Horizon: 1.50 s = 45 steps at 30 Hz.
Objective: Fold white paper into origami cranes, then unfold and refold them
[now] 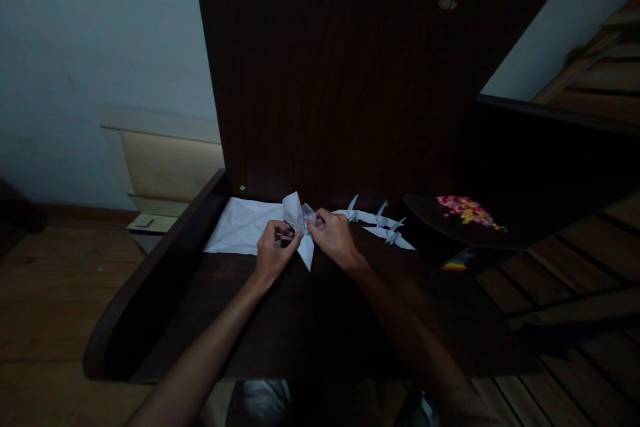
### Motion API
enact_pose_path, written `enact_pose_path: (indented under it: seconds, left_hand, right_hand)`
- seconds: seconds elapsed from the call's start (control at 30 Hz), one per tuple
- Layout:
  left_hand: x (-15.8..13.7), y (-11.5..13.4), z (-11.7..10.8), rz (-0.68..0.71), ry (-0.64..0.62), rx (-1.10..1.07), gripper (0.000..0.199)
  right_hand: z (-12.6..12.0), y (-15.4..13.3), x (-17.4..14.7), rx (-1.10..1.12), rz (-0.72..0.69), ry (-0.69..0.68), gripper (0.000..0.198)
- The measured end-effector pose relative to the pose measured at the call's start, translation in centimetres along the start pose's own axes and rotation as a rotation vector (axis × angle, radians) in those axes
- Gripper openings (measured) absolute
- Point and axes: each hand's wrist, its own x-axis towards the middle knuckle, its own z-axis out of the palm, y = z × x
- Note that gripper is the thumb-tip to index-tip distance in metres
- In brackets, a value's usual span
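Note:
Between my two hands is a partly folded piece of white paper [307, 253], with one pointed flap toward me and broader flaps standing up at the back. My left hand [276, 247] pinches its left side between thumb and fingers. On the other side my right hand [334, 233] grips it, fingers closed near the middle fold. White paper sheets [240, 223] lie flat to the left, partly behind my left hand. Several finished folded paper cranes [391, 236] rest to the right of my right hand, wings spread.
The dark wooden desk [300, 333] has a raised side panel [155, 280] at left and a tall back board [340, 80]. On a rounded shelf [425, 213] at right lies a pile of small pink, red and yellow pieces [467, 209]. Wooden slats [575, 267] stand beyond.

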Motion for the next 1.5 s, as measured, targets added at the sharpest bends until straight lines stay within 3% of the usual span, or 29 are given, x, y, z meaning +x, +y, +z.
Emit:
enact_pose_path:
  seconds: [0.13, 0.37, 0.73, 1.0, 1.23, 1.5]
  left_hand:
    - [0.0, -0.4, -0.4, 0.178, -0.031, 0.190, 0.019]
    - [-0.1, -0.6, -0.6, 0.240, -0.091, 0.279, 0.007]
    - [0.0, -0.6, -0.7, 0.165, 0.046, 0.306, 0.012]
    - [0.1, -1.3, -0.6, 0.118, 0.086, 0.215, 0.013]
    - [0.4, -1.2, -0.7, 0.124, 0.045, 0.152, 0.008]
    - [0.9, -0.6, -0.8, -0.024, 0.089, -0.023, 0.010]
  right_hand:
    - [0.1, -0.4, -0.1, -0.026, 0.007, -0.017, 0.016]
    - [0.3, -0.9, -0.6, 0.007, -0.012, -0.052, 0.016]
    - [0.1, -1.8, -1.1, -0.034, -0.121, -0.144, 0.016]
    - [-0.3, -1.0, -0.8, -0.001, -0.118, -0.091, 0.015]
    - [-0.6, -0.2, -0.6, -0.039, -0.135, -0.045, 0.013]
    - [-1.3, -0.2, -0.5, 0.055, -0.326, -0.008, 0.015]
